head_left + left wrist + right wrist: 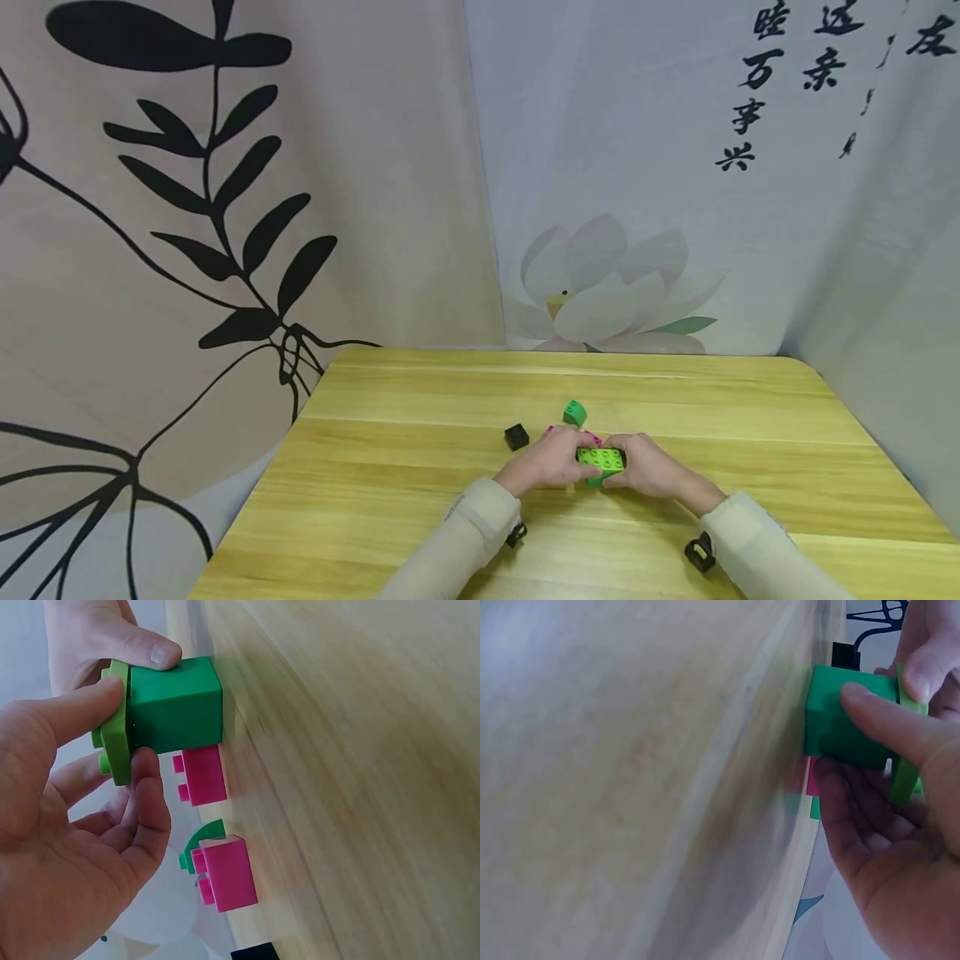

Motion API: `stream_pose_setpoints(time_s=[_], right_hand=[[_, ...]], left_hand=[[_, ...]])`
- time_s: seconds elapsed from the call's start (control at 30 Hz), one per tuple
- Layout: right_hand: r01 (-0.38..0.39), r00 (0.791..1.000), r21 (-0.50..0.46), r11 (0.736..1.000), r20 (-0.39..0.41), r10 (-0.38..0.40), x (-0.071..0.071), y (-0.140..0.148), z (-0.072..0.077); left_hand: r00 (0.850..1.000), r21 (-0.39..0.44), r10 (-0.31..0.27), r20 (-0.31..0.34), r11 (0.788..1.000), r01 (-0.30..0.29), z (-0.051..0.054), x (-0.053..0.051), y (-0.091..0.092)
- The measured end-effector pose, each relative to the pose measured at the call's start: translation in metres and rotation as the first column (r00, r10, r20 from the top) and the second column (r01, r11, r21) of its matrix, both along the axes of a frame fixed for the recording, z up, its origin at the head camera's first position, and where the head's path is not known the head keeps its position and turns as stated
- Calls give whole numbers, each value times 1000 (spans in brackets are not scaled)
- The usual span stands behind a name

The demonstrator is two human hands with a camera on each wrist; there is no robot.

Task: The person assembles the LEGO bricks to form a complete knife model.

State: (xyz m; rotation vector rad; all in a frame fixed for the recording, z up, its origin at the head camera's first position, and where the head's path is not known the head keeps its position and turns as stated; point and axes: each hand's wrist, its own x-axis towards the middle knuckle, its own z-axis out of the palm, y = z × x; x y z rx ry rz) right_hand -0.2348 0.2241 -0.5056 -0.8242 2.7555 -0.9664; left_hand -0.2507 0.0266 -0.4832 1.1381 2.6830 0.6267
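A lime green studded plate lies on top of a darker green block, which stands on the table. My left hand pinches the lime plate between thumb and fingers from the left. From the right, my right hand grips the green block, its thumb on the near side. In the right wrist view a thin gap shows between plate and block at one side; whether they are fully joined I cannot tell.
Behind the hands on the wooden table stand two pink blocks and a curved green block. A black block sits left of them. Patterned curtains hang beyond the table's back edge.
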Motion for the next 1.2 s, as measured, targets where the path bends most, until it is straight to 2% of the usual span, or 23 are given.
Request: stream_pose_setpoints(time_s=[0.33, 0.6, 0.77, 1.03, 1.2], right_hand=[[10, 1000, 11, 1000, -7, -10, 1, 0, 1], [21, 1000, -10, 1000, -7, -21, 0, -1, -3], [22, 999, -5, 1000, -43, -22, 0, 0, -5], [42, 999, -9, 999, -9, -42, 2, -1, -2], [43, 999, -26, 999, -12, -44, 2, -1, -3]], left_hand=[[1000, -21, -24, -4, 999, 24, 2, -2, 0], [999, -46, 43, 3, 998, -43, 3, 3, 2], [997, -82, 78, -15, 993, -79, 5, 6, 5], [998, 23, 52, 32, 998, -53, -3, 4, 3], [996, 48, 72, 58, 996, -75, -8, 2, 1]])
